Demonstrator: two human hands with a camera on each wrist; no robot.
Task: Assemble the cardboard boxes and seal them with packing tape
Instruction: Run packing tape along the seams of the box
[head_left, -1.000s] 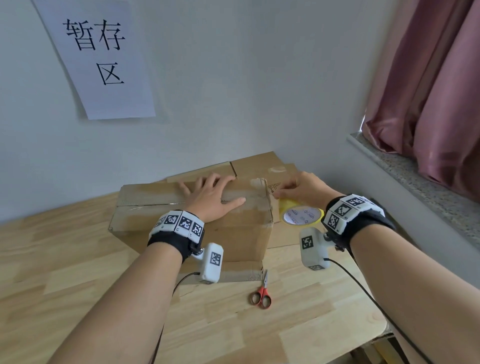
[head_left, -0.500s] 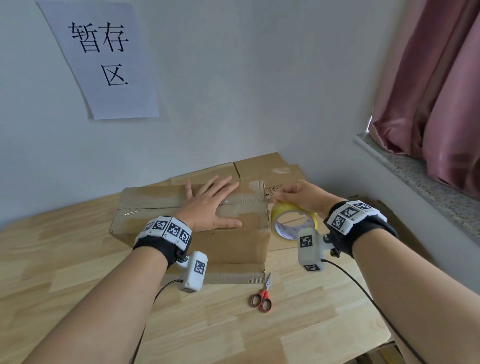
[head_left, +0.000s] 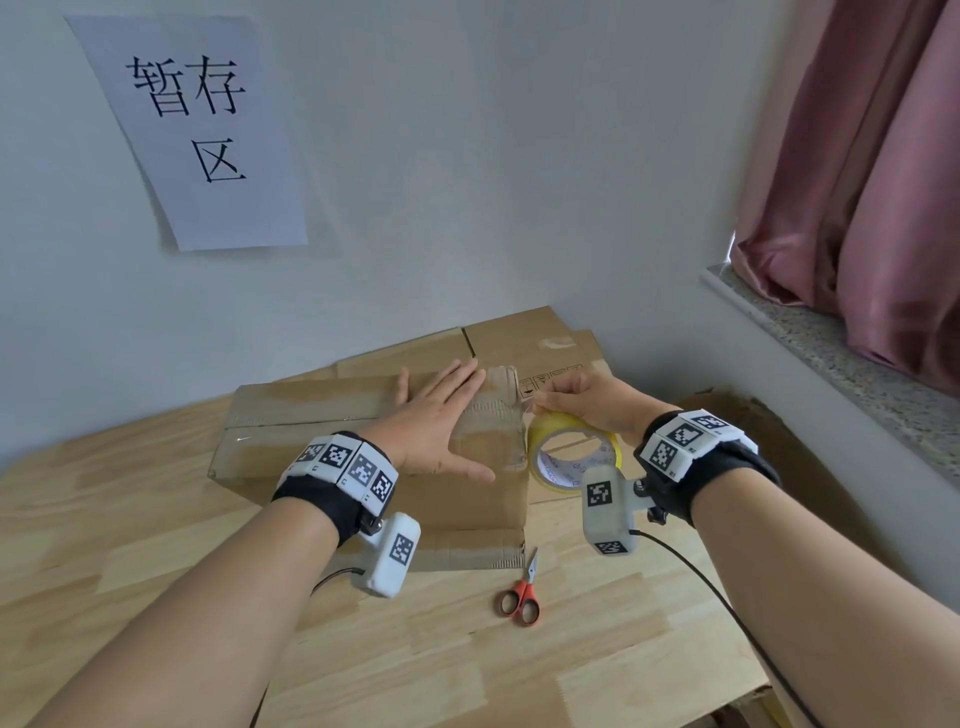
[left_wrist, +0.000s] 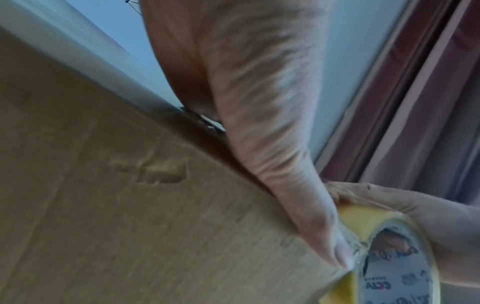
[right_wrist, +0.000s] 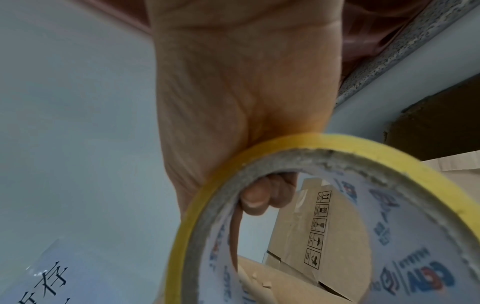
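The box (head_left: 374, 457) sits toward the tabletop's (head_left: 156, 597) far edge. The left hand (head_left: 436, 421) lies spread flat on its top; the right hand (head_left: 582, 402) grips the tape roll (head_left: 574, 452) at the box's right end. If the left hand lifts early, the pulled tape may wrinkle or peel off.

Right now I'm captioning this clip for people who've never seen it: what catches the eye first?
The yellow tape roll, gripped by the right hand at the right end of the cardboard box, stands out. The left hand lies flat on the box top. Red-handled scissors lie on the wooden table in front.
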